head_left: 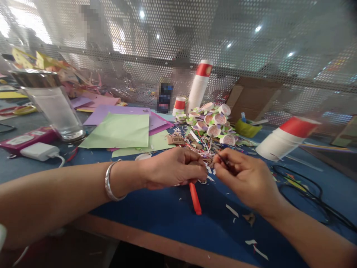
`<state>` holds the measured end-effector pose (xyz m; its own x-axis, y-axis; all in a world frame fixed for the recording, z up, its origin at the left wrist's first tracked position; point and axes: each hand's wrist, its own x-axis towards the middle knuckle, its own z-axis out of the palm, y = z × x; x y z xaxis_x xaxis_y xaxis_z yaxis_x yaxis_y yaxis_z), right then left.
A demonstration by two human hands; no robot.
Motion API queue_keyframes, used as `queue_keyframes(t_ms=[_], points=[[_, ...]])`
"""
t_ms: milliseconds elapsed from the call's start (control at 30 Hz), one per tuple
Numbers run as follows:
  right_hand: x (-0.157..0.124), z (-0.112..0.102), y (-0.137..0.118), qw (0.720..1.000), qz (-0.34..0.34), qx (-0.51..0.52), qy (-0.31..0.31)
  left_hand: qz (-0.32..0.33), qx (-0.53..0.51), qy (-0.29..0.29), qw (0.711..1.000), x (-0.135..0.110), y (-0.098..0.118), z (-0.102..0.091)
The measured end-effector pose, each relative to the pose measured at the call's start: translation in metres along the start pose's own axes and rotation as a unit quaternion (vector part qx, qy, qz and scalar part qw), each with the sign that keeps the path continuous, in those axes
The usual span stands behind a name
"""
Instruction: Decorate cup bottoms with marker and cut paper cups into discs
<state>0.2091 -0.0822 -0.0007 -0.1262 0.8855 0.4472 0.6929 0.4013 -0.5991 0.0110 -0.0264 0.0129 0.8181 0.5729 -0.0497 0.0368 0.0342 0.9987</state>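
My left hand [173, 167] is closed, its fingers curled round a small brown piece I cannot make out, and a silver bangle [110, 182] sits on that wrist. A red pen-like stick [195, 198] lies on the blue tabletop just below this hand. My right hand [245, 175] is pinched shut on a thin dark tool [221, 158], its tip pointing toward the left hand. The two hands nearly touch above scattered paper scraps [231, 210].
Behind the hands lies a heap of decorated paper cup pieces [214, 123]. Red-rimmed paper cups: a tall stack [199, 87], one on its side [287, 139]. Coloured paper sheets [119, 130], a glass jar [54, 106], white charger [40, 150], black cables [306, 190], wooden table edge [156, 242].
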Motion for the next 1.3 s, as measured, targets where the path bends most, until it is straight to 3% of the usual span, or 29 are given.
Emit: queue_keyframes(t_ms=[133, 400, 700, 900, 1133, 1300], points=[[0.007, -0.006, 0.009, 0.999, 0.047, 0.002, 0.018, 0.027, 0.016, 0.029, 0.999, 0.000, 0.000, -0.005], [0.003, 0.000, 0.001, 0.994, 0.082, 0.069, 0.016, 0.079, 0.042, 0.085, 0.992, 0.007, -0.007, -0.011], [0.003, 0.002, -0.008, 0.990, 0.075, 0.117, -0.034, 0.071, 0.100, 0.071, 0.990, 0.010, -0.010, -0.012], [0.002, 0.002, -0.006, 0.989, 0.064, 0.127, -0.029, 0.111, 0.023, 0.097, 0.989, 0.012, -0.010, -0.009], [0.004, 0.003, -0.002, 0.989, 0.060, 0.132, -0.025, 0.024, -0.079, 0.061, 0.995, 0.009, -0.009, -0.005], [0.004, 0.001, -0.005, 0.991, 0.065, 0.113, -0.017, 0.067, -0.105, 0.077, 0.989, 0.012, -0.010, -0.008]])
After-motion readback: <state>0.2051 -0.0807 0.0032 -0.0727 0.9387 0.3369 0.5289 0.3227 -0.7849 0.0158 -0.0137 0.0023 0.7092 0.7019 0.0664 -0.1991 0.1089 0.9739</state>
